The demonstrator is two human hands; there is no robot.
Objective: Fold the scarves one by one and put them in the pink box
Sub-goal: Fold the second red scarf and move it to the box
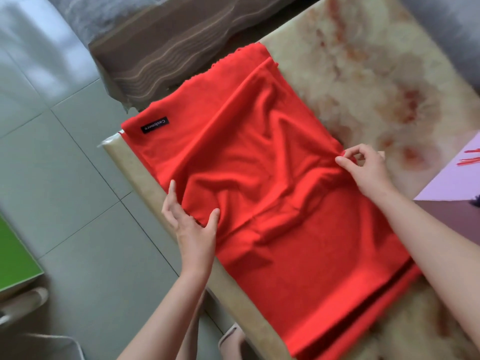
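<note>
Head view looks down on our two bare hands working a red scarf [259,183] that lies spread over a marbled table [363,74]. Its long axis runs diagonally, from the upper middle of the frame down toward the lower right, and one long edge sits along the table's left rim. A small black label [155,125] marks the corner at the left of the frame.

Our left hand [192,224] sits at the left long edge, thumb and fingers closed on a pinch of cloth there. Our right hand [363,170] is at the opposite long edge, thumb and forefinger pressed together on a bit of the hem. So both hands hold the scarf across its width, roughly midway along its length, with wrinkled cloth between them.

We judge this to be the start of a fold. The far half stretches away from both grips toward the upper middle of the frame, the near half runs down past our forearms toward the lower right. Either half could be brought over the other; the near part looks already doubled, with a layered edge showing at the lower right.

A pink box [452,178] shows at the right edge of the frame, just beside our right forearm, with red fringe lying in it. Our right hand is the nearer one to it.
</note>
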